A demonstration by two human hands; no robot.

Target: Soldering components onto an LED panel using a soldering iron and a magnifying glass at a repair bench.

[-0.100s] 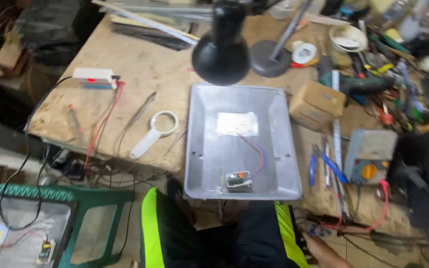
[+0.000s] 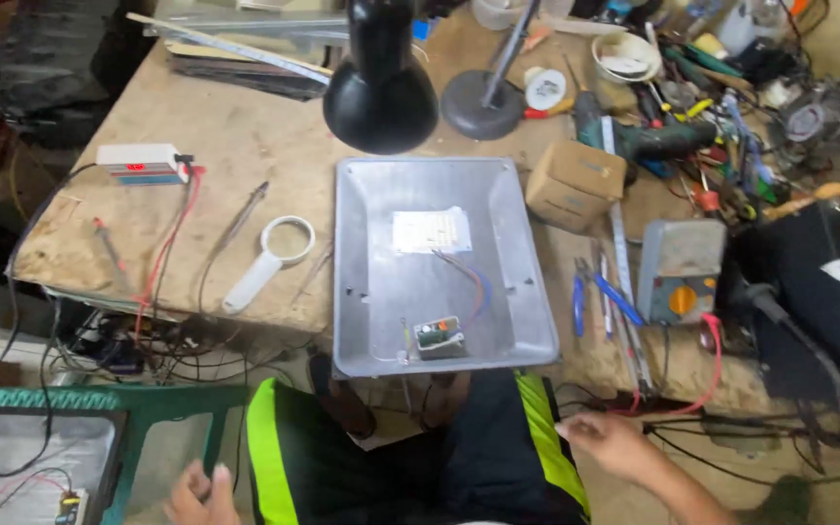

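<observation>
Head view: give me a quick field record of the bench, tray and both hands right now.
surface: wooden workbench, cluttered with tools at the right
tray: grey metal tray at the near edge, under a black desk lamp
tray contents: white LED panel, thin wires to a small driver board
left of tray: white magnifying glass, soldering iron, white power unit
right of tray: cardboard box, grey multimeter
left hand: low, off the bench, empty
right hand: below the bench edge, near cables, holding nothing
</observation>
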